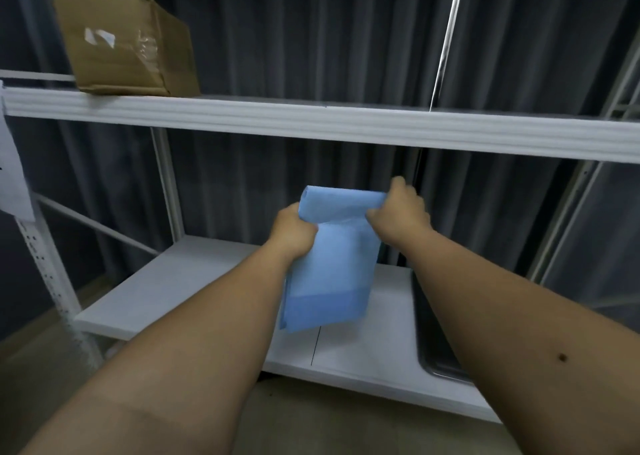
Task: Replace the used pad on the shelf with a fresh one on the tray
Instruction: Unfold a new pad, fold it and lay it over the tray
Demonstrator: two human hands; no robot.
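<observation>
So a blue pad [332,264] was held up in the air in front of the shelving, above the white lower shelf [180,281] and not touching it. Its top end was rolled over into a loose tube, and the rest hung down flat, with a darker blue band along the bottom edge. The left hand [294,233] was curled tight around the left end of that roll, and the right hand [401,212] was clamped on the right end, thumb up, so the pad was gripped from both sides. A dark metal tray [433,343] was seen at the right end of the lower shelf, mostly hidden behind the right forearm, so what was in it couldn't be told. On the upper shelf [311,118], far left, a taped brown cardboard box [128,42] was parked, tilted in the wide-angle view. A white sheet of paper [14,174] was hung off the left post, and everything was backed by a grey pleated curtain [311,39]
</observation>
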